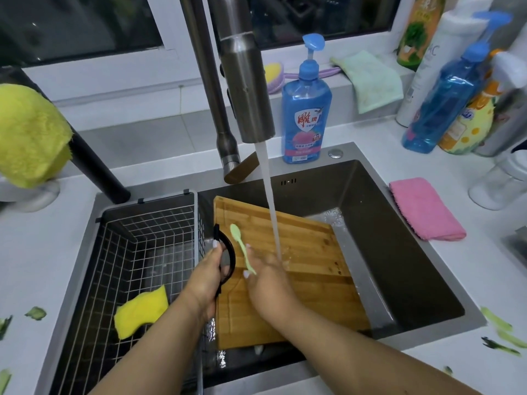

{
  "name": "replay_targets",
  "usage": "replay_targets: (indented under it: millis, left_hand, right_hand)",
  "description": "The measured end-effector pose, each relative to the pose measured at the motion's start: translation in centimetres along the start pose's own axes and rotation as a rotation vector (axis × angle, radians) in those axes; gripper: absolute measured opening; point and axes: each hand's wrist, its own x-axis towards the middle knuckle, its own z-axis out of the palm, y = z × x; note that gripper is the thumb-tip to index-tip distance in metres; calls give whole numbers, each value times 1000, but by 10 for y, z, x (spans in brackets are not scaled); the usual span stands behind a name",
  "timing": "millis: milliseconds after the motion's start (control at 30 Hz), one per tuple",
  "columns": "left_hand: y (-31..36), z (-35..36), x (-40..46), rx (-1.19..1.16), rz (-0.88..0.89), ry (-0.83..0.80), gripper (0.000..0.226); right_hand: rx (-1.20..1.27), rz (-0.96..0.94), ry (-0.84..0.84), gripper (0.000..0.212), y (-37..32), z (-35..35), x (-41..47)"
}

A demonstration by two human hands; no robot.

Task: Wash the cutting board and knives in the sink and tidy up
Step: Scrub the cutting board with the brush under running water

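A wooden cutting board (310, 269) leans tilted inside the dark steel sink (379, 223). Water runs from the steel faucet (248, 89) onto the board just beside my right hand. My left hand (209, 276) grips a black curved tool (228, 258) at the board's left edge. My right hand (269, 283) holds a small light green spoon-like tool (242, 249) over the board. No knife blade is plainly visible.
A wire basket (137, 252) with a yellow sponge (141, 310) fills the sink's left side. Blue dish soap (306, 109) stands behind the sink. A pink cloth (425, 209) lies to the right. Several bottles crowd the right back corner. Green vegetable peelings (497, 329) litter the counter.
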Motion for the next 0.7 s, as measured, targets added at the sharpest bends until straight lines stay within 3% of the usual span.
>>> replay_targets:
  millis: [67, 200, 367, 700]
  left_hand:
    - [-1, 0, 0, -7, -6, -7, 40]
    - [-1, 0, 0, -8, 1, -7, 40]
    - [-4, -2, 3, 22, 27, 18, 31]
    - [-6, -3, 3, 25, 27, 36, 33]
  right_hand:
    - [-56, 14, 2, 56, -4, -3, 22]
    - [-119, 280, 56, 44, -7, -20, 56]
    - [-73, 39, -106, 54, -38, -19, 49]
    - [-176, 16, -93, 56, -20, -12, 7]
